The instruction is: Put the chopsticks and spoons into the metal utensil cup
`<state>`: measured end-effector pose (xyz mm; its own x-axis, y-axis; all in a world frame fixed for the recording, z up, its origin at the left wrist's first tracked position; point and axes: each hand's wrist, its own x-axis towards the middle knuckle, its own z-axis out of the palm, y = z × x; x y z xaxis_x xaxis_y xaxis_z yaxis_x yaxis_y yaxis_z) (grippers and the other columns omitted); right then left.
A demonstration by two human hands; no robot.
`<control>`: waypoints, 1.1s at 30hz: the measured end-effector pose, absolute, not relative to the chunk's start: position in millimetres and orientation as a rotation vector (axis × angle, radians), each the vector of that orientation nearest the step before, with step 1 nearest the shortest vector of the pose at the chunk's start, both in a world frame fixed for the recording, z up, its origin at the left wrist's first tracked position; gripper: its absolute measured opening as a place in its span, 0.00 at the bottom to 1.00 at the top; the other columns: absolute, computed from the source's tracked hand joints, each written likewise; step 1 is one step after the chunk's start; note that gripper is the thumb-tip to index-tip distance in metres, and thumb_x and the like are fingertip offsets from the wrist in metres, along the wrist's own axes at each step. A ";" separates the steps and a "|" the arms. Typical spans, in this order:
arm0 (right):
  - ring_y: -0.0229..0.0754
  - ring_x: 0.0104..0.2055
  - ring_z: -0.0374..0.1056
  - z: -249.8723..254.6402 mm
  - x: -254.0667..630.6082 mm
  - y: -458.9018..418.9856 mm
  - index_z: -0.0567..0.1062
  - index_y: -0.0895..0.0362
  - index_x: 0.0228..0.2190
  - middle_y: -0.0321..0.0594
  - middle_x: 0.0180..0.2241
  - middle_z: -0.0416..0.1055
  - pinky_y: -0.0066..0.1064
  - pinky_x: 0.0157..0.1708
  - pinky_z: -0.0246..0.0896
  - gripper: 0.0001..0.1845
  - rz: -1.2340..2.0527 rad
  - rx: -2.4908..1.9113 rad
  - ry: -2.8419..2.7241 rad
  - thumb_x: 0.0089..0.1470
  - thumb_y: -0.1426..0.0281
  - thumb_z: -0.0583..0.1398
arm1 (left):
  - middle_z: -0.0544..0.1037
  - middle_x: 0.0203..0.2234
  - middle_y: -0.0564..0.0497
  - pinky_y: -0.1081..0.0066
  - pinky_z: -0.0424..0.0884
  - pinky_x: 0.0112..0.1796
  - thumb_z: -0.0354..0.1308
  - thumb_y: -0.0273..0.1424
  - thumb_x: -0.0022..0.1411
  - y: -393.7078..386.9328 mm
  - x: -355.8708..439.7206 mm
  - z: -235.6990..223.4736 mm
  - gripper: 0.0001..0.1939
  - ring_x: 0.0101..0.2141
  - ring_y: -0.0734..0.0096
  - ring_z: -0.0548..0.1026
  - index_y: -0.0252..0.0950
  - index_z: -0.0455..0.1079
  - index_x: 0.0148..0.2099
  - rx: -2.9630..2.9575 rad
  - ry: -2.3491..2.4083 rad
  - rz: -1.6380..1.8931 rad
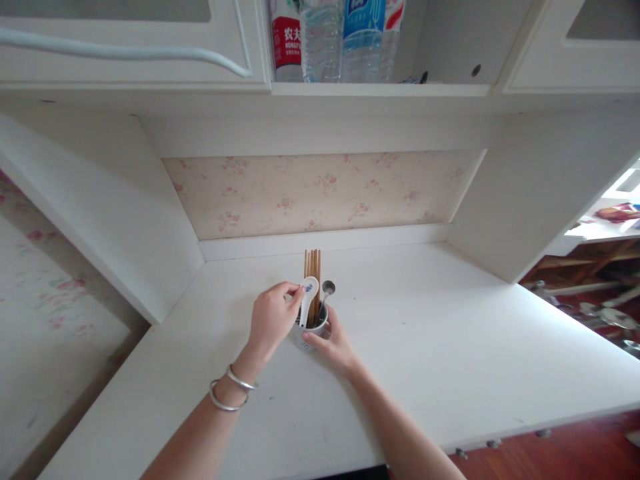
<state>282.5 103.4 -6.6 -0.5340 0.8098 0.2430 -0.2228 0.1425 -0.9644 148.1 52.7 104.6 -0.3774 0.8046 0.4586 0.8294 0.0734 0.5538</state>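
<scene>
A white utensil holder (306, 342) stands upright on the white counter, with several wooden chopsticks (313, 267) rising out of it. My left hand (274, 313) pinches the bowl of a white ceramic soup spoon (309, 293) with a blue mark; its handle points down at the holder's mouth. Around the holder's right side curls my right hand (336, 343), thumb on the near rim and fingers behind. A metal spoon (328, 289) leans out on the right of the chopsticks. Two silver bangles (233, 389) circle my left wrist.
Overhead, an open cabinet shelf (380, 89) holds several plastic bottles (323, 43). White side panels flank the counter (450, 340), and floral wallpaper (320, 190) lines the back. Drawer knobs (493, 443) show below the front edge; cluttered items lie at far right.
</scene>
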 end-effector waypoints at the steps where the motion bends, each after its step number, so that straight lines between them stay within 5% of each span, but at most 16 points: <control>1: 0.51 0.52 0.66 -6.7 282.3 103.5 0.59 0.51 0.56 0.44 0.54 0.66 0.46 0.53 0.59 0.40 1.532 -0.583 -1.568 0.43 0.65 0.69 | 0.77 0.26 0.52 0.74 0.62 0.31 0.51 0.41 0.62 52.8 149.8 98.8 0.15 0.27 0.72 0.72 0.38 0.73 0.32 -1.743 -2.261 -1.178; 10: 0.49 0.49 0.68 -3.4 281.3 102.1 0.61 0.52 0.53 0.43 0.50 0.69 0.44 0.50 0.61 0.37 1.543 -0.571 -1.577 0.43 0.66 0.68 | 0.72 0.28 0.52 0.73 0.59 0.31 0.54 0.37 0.59 46.2 148.8 64.7 0.10 0.27 0.73 0.68 0.39 0.71 0.30 -1.770 -2.326 -1.030; 15: 0.48 0.50 0.67 -1.3 282.3 100.7 0.61 0.51 0.54 0.42 0.51 0.68 0.43 0.51 0.61 0.37 1.540 -0.571 -1.578 0.43 0.67 0.68 | 0.67 0.24 0.55 0.74 0.61 0.31 0.57 0.41 0.56 40.5 140.0 59.8 0.12 0.27 0.74 0.65 0.37 0.68 0.34 -1.842 -2.317 -1.402; 21: 0.50 0.53 0.65 -7.6 280.2 99.7 0.60 0.51 0.55 0.44 0.52 0.66 0.46 0.54 0.58 0.43 1.490 -0.603 -1.594 0.38 0.68 0.71 | 0.56 0.16 0.59 0.77 0.55 0.23 0.53 0.47 0.58 35.2 119.3 26.2 0.21 0.20 0.78 0.57 0.36 0.56 0.24 -1.540 -2.540 -1.971; 33: 0.52 0.53 0.64 -3.0 303.1 128.5 0.61 0.52 0.52 0.44 0.50 0.68 0.50 0.53 0.58 0.41 1.436 -0.779 -1.498 0.38 0.64 0.70 | 0.47 0.14 0.63 0.77 0.42 0.16 0.56 0.50 0.52 34.0 89.9 -2.7 0.23 0.14 0.82 0.46 0.39 0.51 0.26 -1.536 -2.969 -2.339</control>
<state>303.1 128.5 -3.0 -0.4042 0.8978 0.1746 -0.1364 0.1296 -0.9821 89.9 34.0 -2.7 -0.3656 0.8983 -0.2437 -0.0265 0.2517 0.9674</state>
